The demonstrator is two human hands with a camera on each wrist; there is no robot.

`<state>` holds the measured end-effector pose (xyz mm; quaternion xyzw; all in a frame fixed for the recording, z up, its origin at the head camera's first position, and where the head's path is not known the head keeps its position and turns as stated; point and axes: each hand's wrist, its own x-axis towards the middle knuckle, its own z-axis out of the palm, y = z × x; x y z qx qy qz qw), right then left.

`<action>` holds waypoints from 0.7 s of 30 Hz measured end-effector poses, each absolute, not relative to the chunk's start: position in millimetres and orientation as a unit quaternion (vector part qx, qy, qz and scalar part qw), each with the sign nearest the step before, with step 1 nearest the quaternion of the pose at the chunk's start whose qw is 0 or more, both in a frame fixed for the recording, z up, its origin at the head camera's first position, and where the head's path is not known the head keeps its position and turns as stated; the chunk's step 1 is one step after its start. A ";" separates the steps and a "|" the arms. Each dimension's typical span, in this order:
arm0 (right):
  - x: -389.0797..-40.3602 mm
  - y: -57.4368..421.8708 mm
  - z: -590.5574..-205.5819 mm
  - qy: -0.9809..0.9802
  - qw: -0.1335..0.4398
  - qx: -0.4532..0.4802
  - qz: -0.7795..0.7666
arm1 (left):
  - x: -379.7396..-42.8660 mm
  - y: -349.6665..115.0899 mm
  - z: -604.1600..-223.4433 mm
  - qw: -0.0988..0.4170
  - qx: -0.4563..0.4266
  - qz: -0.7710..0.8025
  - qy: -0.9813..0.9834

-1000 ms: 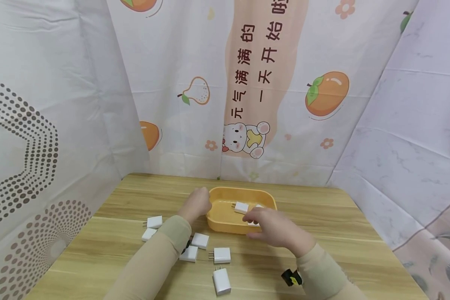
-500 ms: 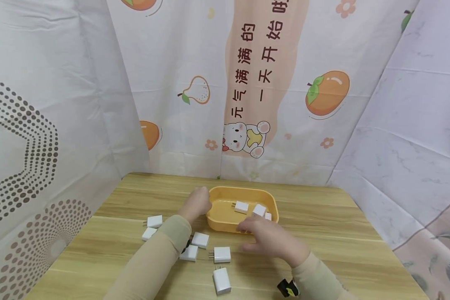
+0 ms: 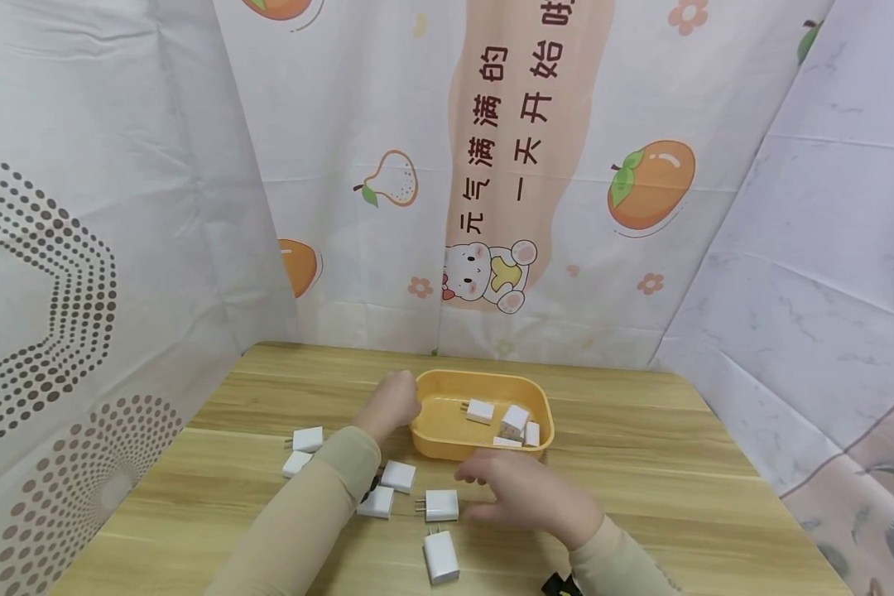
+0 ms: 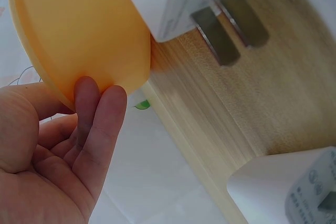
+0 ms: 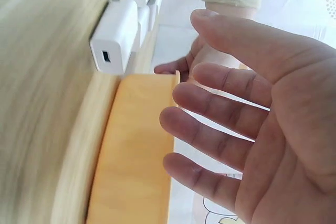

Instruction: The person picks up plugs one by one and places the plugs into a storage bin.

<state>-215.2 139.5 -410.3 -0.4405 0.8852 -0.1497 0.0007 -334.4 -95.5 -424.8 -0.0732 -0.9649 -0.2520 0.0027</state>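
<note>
My left hand (image 3: 392, 406) grips the left rim of a yellow plastic tray (image 3: 447, 427); in the left wrist view its thumb and fingers pinch the tray wall (image 4: 84, 30). My right hand (image 3: 531, 498) hovers just in front of the tray with relaxed, spread fingers, and the right wrist view shows nothing in it. The closest item to it is a white phone charger (image 3: 442, 506) lying on the table with its prongs pointing left. Below that lies another charger (image 3: 440, 557), prongs facing away. Several white chargers (image 3: 480, 411) lie inside the tray, mostly at its right end.
Beside my left forearm, two chargers (image 3: 398, 477) lie close together, one partly hidden by the sleeve. Another pair (image 3: 308, 439) sits farther left. Everything stands on a wooden table (image 3: 641, 439), with printed cloth (image 3: 358, 273) hanging behind and at both sides.
My right hand has drawn back from over the tray toward the front and slightly left, uncovering the chargers at the tray's right end. My left hand stays on the rim.
</note>
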 end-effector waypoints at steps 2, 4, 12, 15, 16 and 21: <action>-213.5 137.6 -412.9 0.884 0.005 -0.443 -0.149 | -334.4 -95.6 -424.7 0.003 -0.071 -0.253 -0.965; -211.8 135.7 -415.0 0.884 0.012 -0.443 -0.150 | -334.4 -95.5 -424.7 0.002 -0.069 -0.254 -0.965; -205.4 127.6 -419.4 0.882 0.027 -0.450 -0.141 | -334.1 -95.4 -424.3 0.005 -0.072 -0.250 -0.966; -203.8 124.5 -422.6 0.880 0.029 -0.453 -0.139 | -333.2 -95.5 -423.9 0.007 -0.073 -0.247 -0.966; -203.0 123.5 -423.6 0.880 0.030 -0.453 -0.140 | -332.9 -95.5 -423.7 0.007 -0.073 -0.247 -0.966; -198.5 119.6 -428.5 0.876 0.029 -0.461 -0.138 | -332.6 -95.2 -423.1 0.007 -0.073 -0.244 -0.967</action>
